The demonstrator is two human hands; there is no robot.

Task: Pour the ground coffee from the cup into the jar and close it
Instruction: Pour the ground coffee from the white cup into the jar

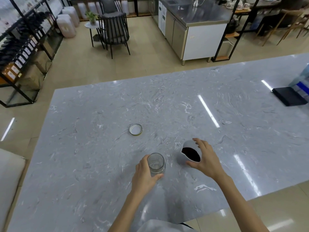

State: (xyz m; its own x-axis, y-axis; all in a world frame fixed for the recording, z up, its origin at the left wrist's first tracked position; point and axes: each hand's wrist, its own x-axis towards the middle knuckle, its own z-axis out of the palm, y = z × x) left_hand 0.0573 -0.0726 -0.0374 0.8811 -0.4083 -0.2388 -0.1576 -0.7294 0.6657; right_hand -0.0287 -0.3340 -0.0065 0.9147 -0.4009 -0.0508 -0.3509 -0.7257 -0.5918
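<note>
A clear glass jar [156, 163] stands open and upright on the grey marble table [100, 106], and it looks empty. My left hand [145, 173] wraps its left side. Just to the right, a white cup [184, 152] holds dark ground coffee [191, 154] and leans toward the jar. My right hand [206, 158] grips the cup from its right side, thumb in front and fingers behind. The jar's round metal lid [135, 129] lies inside-up on the table, well beyond the jar and apart from both hands.
A black flat device [288, 97] and a blue-and-clear package [301, 81] sit at the table's far right. A white seat edge [8, 173] is at the left. Chairs, shelves and a steel counter stand on the floor beyond the table.
</note>
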